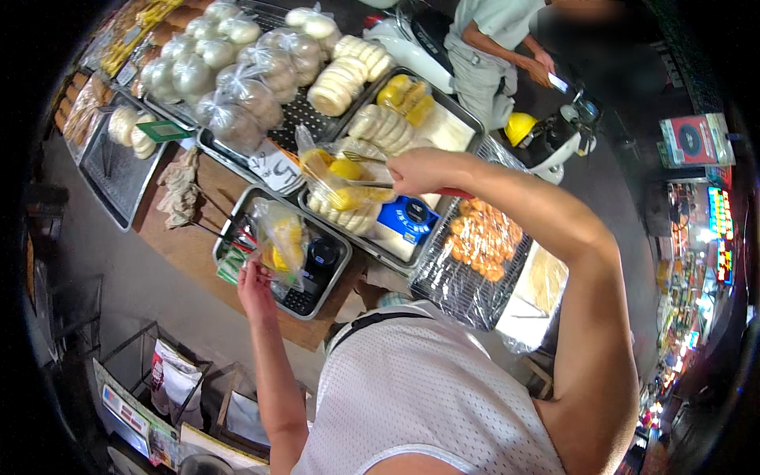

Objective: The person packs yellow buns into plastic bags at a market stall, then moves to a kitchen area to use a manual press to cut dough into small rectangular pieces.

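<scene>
My right hand (413,171) is closed around metal tongs (370,184), whose two arms spread toward the left. They reach to yellow buns (346,169) in a clear plastic bag, above a tray that also carries white buns (348,214). My left hand (255,286) is lower, at the near edge of a smaller metal tray (321,305). Its fingers are drawn together near thin red strips; what they grip is too small to make out. Beside them, a clear bag (281,237) with yellow pieces rests in that tray, next to a black round-topped device (323,252).
Bagged buns (192,73) and rows of white buns (340,85) fill the far trays. Browned food under film (483,237) is at the right. A crumpled cloth (182,186) lies on the brown table (170,241). Across the trays, a person (491,55) holds a phone near scooters.
</scene>
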Demonstrator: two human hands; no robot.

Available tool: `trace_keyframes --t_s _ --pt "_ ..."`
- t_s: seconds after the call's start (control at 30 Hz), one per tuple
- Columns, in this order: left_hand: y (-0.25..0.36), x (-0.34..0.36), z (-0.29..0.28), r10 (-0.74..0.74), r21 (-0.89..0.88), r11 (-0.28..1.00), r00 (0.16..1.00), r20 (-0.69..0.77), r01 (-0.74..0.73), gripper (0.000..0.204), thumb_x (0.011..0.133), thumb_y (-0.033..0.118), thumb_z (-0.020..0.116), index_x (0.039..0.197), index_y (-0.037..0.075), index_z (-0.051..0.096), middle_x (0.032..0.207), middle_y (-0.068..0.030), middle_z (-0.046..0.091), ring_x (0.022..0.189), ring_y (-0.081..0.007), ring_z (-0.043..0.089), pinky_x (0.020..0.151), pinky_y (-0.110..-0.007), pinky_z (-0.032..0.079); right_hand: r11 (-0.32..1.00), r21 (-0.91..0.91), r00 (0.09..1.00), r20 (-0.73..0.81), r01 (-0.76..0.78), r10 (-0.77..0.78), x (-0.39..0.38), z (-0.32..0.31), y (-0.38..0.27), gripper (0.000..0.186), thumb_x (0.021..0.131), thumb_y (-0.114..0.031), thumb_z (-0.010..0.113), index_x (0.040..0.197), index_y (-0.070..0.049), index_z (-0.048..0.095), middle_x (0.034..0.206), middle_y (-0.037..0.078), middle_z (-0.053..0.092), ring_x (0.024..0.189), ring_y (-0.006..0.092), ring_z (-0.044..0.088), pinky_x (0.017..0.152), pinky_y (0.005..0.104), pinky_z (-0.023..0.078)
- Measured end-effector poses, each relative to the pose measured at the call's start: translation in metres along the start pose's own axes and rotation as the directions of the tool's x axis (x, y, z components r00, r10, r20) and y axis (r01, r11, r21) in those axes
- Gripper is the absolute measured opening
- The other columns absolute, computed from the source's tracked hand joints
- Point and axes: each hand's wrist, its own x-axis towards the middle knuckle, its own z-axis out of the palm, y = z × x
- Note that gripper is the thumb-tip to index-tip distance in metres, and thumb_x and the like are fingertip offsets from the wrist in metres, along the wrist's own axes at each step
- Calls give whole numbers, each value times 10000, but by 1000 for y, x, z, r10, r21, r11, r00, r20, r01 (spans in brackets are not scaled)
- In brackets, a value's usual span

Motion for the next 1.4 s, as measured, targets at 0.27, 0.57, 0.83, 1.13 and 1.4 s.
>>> trace_keyframes --t_s 0.27,0.57,0.83,1.13,1.4 --pt "8 -6 11 -4 12 1000 1000 0 4 144 1058 179 551 1070 61 633 850 -8 625 749 -102 576 712 -267 487 990 -138 995 95 -9 23 15 -11 -14 263 735 -220 658 760 41 680 762 238 693 733 404 690 669 509 527" --pt "11 2 7 62 119 991 998 10 -62 158 1043 193 572 1044 66 666 1088 -56 718 853 -87 629 742 -260 501 953 299 997 78 -42 19 -14 -3 17 202 863 -164 645 910 -37 496 753 112 613 633 202 705 545 357 520" --pt "21 -13 27 131 182 975 991 -15 -126 176 1036 193 572 1099 69 679 1356 -64 655 740 -56 563 665 -248 493 727 677 986 -12 -114 166 -79 -4 19 143 933 -126 628 949 -43 513 810 34 568 663 140 677 611 290 509" --pt "30 -26 46 195 173 965 981 21 -196 376 1046 186 565 1380 16 580 1058 1 664 693 -57 571 634 -235 492 610 792 980 -141 29 138 -97 1 -78 105 919 -95 646 976 -34 582 822 33 610 768 120 634 692 281 502" --pt "32 -29 40 186 15 983 981 -53 -186 342 1050 174 560 1349 9 588 1241 -23 661 686 -53 560 635 -248 515 926 283 962 -176 251 -207 13 87 -140 159 808 -197 639 843 -41 636 773 162 603 758 328 635 705 428 507"
